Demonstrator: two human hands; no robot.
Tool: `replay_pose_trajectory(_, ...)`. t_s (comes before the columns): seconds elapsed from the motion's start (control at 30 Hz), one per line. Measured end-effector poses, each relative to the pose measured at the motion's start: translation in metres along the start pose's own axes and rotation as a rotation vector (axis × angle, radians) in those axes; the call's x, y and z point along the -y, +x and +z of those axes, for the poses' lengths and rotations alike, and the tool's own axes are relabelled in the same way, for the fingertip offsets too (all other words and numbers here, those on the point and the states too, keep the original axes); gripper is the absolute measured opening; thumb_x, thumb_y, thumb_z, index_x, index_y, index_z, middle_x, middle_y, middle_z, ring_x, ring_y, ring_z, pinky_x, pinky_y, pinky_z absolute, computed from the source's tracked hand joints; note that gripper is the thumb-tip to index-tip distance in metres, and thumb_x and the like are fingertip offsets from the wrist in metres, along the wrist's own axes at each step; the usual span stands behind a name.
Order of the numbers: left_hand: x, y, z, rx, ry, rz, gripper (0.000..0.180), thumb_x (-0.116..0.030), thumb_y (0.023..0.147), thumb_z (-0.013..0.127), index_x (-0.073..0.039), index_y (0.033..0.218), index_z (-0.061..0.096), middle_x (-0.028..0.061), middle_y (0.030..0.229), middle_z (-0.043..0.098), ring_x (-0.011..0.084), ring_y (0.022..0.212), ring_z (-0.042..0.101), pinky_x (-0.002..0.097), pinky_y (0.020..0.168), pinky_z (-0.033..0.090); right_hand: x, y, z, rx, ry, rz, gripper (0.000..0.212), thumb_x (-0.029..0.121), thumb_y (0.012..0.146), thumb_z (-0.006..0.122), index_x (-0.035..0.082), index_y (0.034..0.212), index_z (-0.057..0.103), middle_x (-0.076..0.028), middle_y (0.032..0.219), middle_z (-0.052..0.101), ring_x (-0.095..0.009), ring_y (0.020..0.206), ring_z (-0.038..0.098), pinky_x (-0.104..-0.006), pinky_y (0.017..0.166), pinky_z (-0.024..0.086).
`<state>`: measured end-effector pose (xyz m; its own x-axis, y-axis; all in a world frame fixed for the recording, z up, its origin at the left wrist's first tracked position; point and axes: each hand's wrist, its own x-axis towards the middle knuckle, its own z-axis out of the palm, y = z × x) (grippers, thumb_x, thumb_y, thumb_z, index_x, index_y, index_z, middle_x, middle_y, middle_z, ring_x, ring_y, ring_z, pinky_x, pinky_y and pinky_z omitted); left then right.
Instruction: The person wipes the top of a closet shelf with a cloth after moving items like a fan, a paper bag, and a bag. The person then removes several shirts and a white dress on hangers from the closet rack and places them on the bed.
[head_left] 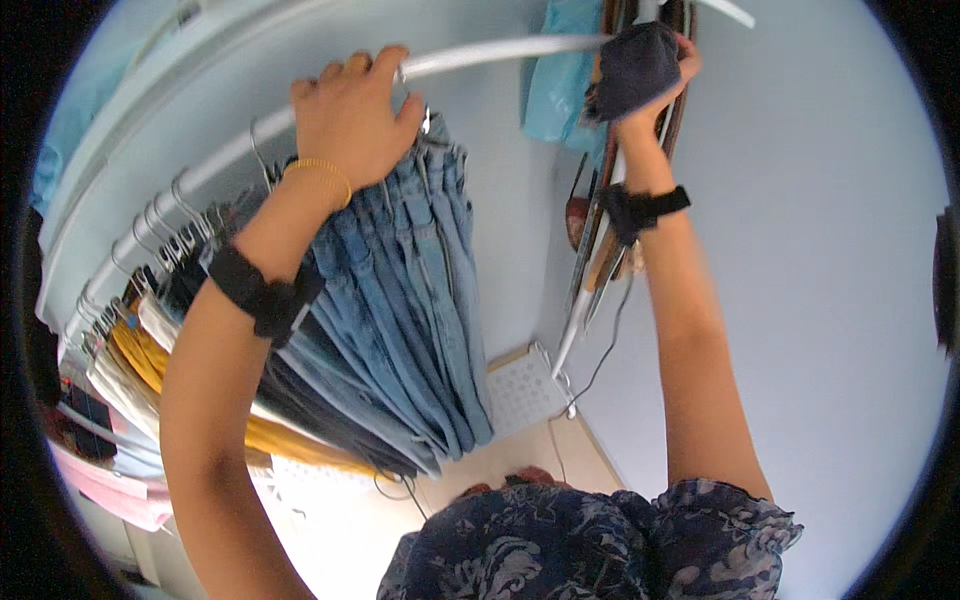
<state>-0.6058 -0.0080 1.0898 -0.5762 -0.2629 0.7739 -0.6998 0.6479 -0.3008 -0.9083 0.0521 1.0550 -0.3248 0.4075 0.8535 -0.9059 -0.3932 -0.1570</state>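
My left hand is wrapped over the white clothes rail, its fingers over the top and its thumb pointing down the near side. Right below it, several pairs of blue jeans hang close together from hangers. At the rail's right end, my right hand grips a dark folded cloth against the rail and upright post. The cloth covers most of those fingers. A yellow bracelet circles my left wrist, and black straps are on both forearms.
Trousers in black, mustard and white hang further left. A light blue bag and brown belts hang near the post. Below stands a white perforated panel with a cable nearby. A plain wall rises on the right.
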Motion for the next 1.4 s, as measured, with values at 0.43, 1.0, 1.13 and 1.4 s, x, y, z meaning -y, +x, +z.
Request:
replay_pose_trajectory(0.43,-0.008,-0.013,-0.011,-0.102,-0.061,-0.016,0.041,-0.029,0.071,0.055,-0.009,0.106,0.051,0.0151,0.095,0.057,0.0317,0.094,0.052,0.0458,0.083,0.034,-0.023,-0.184,-0.102,0.699,-0.565,0.246,0.084,-0.018,0.063,0.05,0.007,0.136,0.017,-0.022,0.141,0.005,-0.042,0.128,0.012,-0.0417,0.101,0.025)
replay_pose_trajectory(1.0,0.048,-0.161,-0.019,-0.346,-0.839,-0.387,0.065,-0.014,0.082,0.058,-0.004,0.134,0.02,0.0165,0.131,0.033,0.0248,0.12,0.035,0.0331,0.097,0.033,0.074,-0.349,-0.25,0.833,-0.202,0.993,0.052,-0.014,0.062,0.032,-0.001,0.108,0.053,-0.014,0.103,0.057,-0.026,0.097,0.053,-0.0319,0.088,0.04)
replay_pose_trajectory(1.13,0.046,-0.155,-0.011,-0.218,-1.277,-0.743,0.07,-0.022,0.081,0.06,-0.004,0.134,0.019,0.017,0.128,0.037,0.0225,0.116,0.039,0.0319,0.096,0.033,0.115,-0.304,-0.271,0.644,-0.091,1.275,0.048,-0.01,0.062,0.033,-0.002,0.104,0.055,-0.009,0.094,0.057,-0.019,0.088,0.053,-0.0285,0.084,0.041)
replay_pose_trajectory(1.4,0.021,-0.111,0.024,0.004,-1.59,-0.74,0.056,-0.014,0.068,0.072,0.002,0.113,0.043,0.0104,0.106,0.055,0.0176,0.096,0.052,0.0281,0.085,0.041,0.113,-0.226,-0.358,0.449,-0.135,1.361,0.041,-0.008,0.068,0.035,-0.002,0.105,0.053,-0.011,0.095,0.057,-0.02,0.089,0.055,-0.0315,0.081,0.044)
